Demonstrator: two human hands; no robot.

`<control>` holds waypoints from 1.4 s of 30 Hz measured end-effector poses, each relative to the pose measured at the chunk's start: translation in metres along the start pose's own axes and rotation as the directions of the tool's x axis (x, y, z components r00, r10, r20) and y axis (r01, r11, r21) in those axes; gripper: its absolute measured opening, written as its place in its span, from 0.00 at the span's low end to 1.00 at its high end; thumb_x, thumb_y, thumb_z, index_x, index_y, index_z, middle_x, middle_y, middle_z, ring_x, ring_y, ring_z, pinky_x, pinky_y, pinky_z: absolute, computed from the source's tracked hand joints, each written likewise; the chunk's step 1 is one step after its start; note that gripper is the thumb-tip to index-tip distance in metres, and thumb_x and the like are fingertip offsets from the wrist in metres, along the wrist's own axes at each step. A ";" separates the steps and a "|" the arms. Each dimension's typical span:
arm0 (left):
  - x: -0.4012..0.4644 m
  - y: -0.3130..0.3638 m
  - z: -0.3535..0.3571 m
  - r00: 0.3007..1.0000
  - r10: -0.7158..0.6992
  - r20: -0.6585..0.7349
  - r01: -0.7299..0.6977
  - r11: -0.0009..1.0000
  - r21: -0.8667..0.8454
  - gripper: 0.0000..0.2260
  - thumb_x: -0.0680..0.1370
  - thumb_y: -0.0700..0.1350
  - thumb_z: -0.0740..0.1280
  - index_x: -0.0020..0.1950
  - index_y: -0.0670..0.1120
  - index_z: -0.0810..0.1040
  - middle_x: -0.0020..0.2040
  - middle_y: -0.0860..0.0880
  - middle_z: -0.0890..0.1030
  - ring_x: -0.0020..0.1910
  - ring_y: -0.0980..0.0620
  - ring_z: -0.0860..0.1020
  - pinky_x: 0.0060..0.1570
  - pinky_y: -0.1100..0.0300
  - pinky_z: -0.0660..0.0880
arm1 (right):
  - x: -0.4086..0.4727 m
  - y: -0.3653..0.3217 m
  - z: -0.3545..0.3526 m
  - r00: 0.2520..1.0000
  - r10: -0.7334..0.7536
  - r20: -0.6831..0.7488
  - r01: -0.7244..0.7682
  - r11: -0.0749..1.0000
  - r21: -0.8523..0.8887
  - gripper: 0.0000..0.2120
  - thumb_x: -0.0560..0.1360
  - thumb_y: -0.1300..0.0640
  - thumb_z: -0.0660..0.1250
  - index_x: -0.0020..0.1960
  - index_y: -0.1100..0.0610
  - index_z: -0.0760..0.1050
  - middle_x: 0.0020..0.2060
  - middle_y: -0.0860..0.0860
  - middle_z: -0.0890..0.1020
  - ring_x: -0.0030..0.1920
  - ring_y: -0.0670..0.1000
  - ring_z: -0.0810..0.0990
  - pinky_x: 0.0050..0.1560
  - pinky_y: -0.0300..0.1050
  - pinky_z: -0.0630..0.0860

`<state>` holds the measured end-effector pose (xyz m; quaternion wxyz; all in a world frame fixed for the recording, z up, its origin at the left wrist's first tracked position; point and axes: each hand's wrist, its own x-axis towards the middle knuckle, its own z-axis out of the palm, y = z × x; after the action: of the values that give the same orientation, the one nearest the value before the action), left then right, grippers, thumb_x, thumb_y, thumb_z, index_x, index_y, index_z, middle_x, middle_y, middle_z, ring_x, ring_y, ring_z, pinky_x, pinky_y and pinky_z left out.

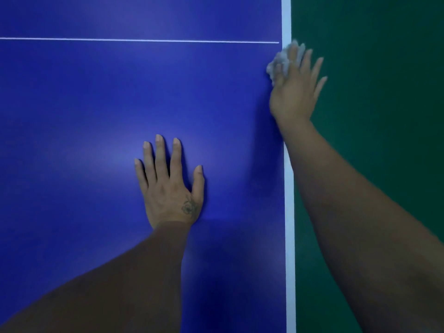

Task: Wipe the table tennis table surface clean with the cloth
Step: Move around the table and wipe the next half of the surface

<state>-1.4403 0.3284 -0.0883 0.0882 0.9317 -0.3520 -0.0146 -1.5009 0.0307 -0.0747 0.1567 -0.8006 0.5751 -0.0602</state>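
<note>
left hand flat, fingers spread, on blue worktop | right hand presses grey cloth under straight fingers at right white edge line | thin white line far | green floor right | no writing visible

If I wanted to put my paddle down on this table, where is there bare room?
Bare blue table lies left of the flat left hand, and beyond the thin white line. It is crowded only at the white right edge, where the right hand presses the cloth.
</note>
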 end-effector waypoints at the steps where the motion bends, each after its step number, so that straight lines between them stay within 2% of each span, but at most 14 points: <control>1: 0.000 -0.001 0.000 1.000 0.001 -0.001 -0.001 1.000 0.000 0.32 0.85 0.61 0.57 0.86 0.48 0.60 0.87 0.44 0.55 0.86 0.41 0.49 0.83 0.37 0.50 | -0.006 -0.004 0.000 1.000 -0.007 -0.006 0.007 1.000 -0.015 0.28 0.89 0.48 0.51 0.88 0.49 0.51 0.87 0.54 0.51 0.86 0.61 0.46 0.84 0.65 0.43; 3: 0.000 -0.001 0.001 1.000 0.003 -0.006 -0.003 1.000 -0.006 0.32 0.85 0.61 0.58 0.86 0.47 0.60 0.87 0.44 0.55 0.86 0.41 0.50 0.83 0.36 0.50 | -0.038 -0.014 0.009 0.974 -0.221 -0.041 0.215 0.970 -0.108 0.29 0.88 0.51 0.54 0.87 0.52 0.53 0.86 0.55 0.54 0.86 0.62 0.50 0.84 0.66 0.48; 6: 0.001 -0.001 0.003 1.000 0.003 -0.031 -0.003 1.000 -0.014 0.31 0.85 0.60 0.59 0.85 0.47 0.63 0.86 0.43 0.57 0.86 0.40 0.52 0.82 0.36 0.52 | -0.097 -0.030 0.031 0.821 -0.569 0.035 0.570 0.818 -0.079 0.28 0.88 0.52 0.57 0.86 0.54 0.58 0.85 0.56 0.58 0.85 0.63 0.54 0.84 0.66 0.50; 9: 0.001 -0.001 0.002 0.999 0.006 -0.034 -0.006 1.000 -0.010 0.31 0.85 0.59 0.60 0.85 0.47 0.63 0.86 0.43 0.58 0.86 0.40 0.53 0.82 0.35 0.52 | -0.084 -0.045 0.039 0.688 -0.721 0.080 0.725 0.685 -0.073 0.27 0.88 0.50 0.55 0.86 0.54 0.59 0.85 0.55 0.61 0.85 0.61 0.57 0.84 0.64 0.52; 11: 0.001 0.000 0.001 1.000 0.002 -0.028 -0.002 1.000 -0.012 0.31 0.85 0.59 0.60 0.85 0.47 0.64 0.86 0.43 0.58 0.86 0.40 0.53 0.82 0.36 0.52 | -0.034 -0.048 0.037 0.742 -0.665 0.087 0.669 0.725 -0.162 0.29 0.86 0.54 0.55 0.86 0.55 0.57 0.84 0.56 0.61 0.84 0.61 0.59 0.81 0.66 0.57; 13: 0.001 0.001 0.001 1.000 -0.004 -0.007 0.004 1.000 -0.016 0.31 0.85 0.60 0.59 0.85 0.47 0.63 0.86 0.43 0.57 0.86 0.40 0.51 0.82 0.36 0.51 | 0.017 -0.038 0.022 0.908 -0.417 0.032 0.416 0.892 -0.176 0.28 0.86 0.54 0.52 0.86 0.54 0.55 0.85 0.56 0.59 0.84 0.61 0.58 0.80 0.67 0.58; 16: 0.001 0.001 0.000 1.000 -0.010 0.011 0.010 1.000 -0.011 0.31 0.85 0.60 0.58 0.86 0.47 0.61 0.87 0.44 0.56 0.86 0.41 0.50 0.82 0.36 0.51 | 0.041 -0.020 -0.002 0.998 -0.063 0.021 0.063 0.998 -0.020 0.27 0.90 0.47 0.48 0.87 0.49 0.50 0.87 0.53 0.50 0.86 0.60 0.46 0.84 0.66 0.45; 19: 0.001 0.000 0.000 1.000 -0.008 -0.003 0.008 1.000 -0.015 0.31 0.85 0.60 0.59 0.85 0.47 0.63 0.86 0.43 0.57 0.86 0.40 0.51 0.82 0.35 0.52 | -0.015 -0.029 0.008 0.963 -0.270 0.017 0.270 0.956 -0.111 0.28 0.88 0.51 0.53 0.87 0.52 0.54 0.86 0.55 0.55 0.86 0.62 0.51 0.82 0.69 0.49; 21: 0.001 0.000 0.000 1.000 -0.006 -0.018 0.006 1.000 -0.017 0.31 0.85 0.59 0.59 0.85 0.46 0.64 0.86 0.43 0.58 0.86 0.40 0.52 0.82 0.35 0.53 | -0.069 -0.031 0.024 0.824 -0.556 0.112 0.565 0.821 -0.081 0.28 0.87 0.53 0.56 0.86 0.54 0.57 0.86 0.55 0.58 0.85 0.62 0.53 0.83 0.68 0.50; 23: 0.001 0.000 0.000 1.000 0.001 -0.025 -0.001 1.000 -0.022 0.30 0.85 0.59 0.60 0.84 0.46 0.64 0.86 0.43 0.58 0.86 0.39 0.53 0.82 0.35 0.53 | -0.094 -0.017 0.030 0.703 -0.696 0.146 0.706 0.708 -0.022 0.26 0.89 0.51 0.56 0.86 0.53 0.59 0.85 0.53 0.59 0.86 0.60 0.53 0.84 0.67 0.48; 25: 0.001 0.000 0.000 1.000 0.001 -0.011 -0.001 1.000 -0.017 0.31 0.85 0.59 0.59 0.85 0.46 0.63 0.86 0.43 0.58 0.86 0.39 0.53 0.82 0.35 0.52 | -0.083 0.002 0.023 0.765 -0.636 0.107 0.641 0.768 -0.017 0.26 0.89 0.50 0.55 0.86 0.51 0.60 0.85 0.52 0.59 0.86 0.60 0.54 0.83 0.69 0.50; 27: 0.000 0.000 0.000 1.000 -0.008 0.012 0.008 1.000 -0.005 0.31 0.85 0.60 0.59 0.85 0.47 0.62 0.86 0.44 0.56 0.86 0.39 0.51 0.82 0.35 0.51 | -0.070 0.019 0.013 0.906 -0.414 0.088 0.417 0.908 -0.027 0.26 0.89 0.46 0.54 0.86 0.47 0.57 0.86 0.48 0.55 0.86 0.58 0.49 0.83 0.70 0.46; 29: 0.000 0.001 0.001 0.999 -0.012 0.036 0.012 1.000 0.002 0.31 0.85 0.60 0.58 0.86 0.48 0.60 0.87 0.44 0.55 0.86 0.40 0.50 0.82 0.36 0.50 | -0.076 0.025 0.006 0.968 -0.234 0.089 0.232 0.972 0.025 0.27 0.89 0.42 0.52 0.86 0.43 0.55 0.87 0.43 0.51 0.87 0.54 0.44 0.82 0.69 0.42; 42: 0.000 0.001 -0.002 0.999 -0.015 0.041 0.015 1.000 0.003 0.33 0.85 0.64 0.52 0.87 0.50 0.57 0.87 0.45 0.53 0.86 0.42 0.48 0.83 0.38 0.47 | -0.212 0.071 0.011 0.946 -0.320 0.045 0.320 0.947 0.019 0.26 0.89 0.49 0.56 0.86 0.46 0.58 0.86 0.46 0.54 0.87 0.53 0.47 0.85 0.63 0.48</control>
<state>-1.4410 0.3277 -0.0859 0.0795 0.9340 -0.3468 -0.0338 -1.6319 0.2114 -0.0896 0.1630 -0.8836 0.4334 -0.0692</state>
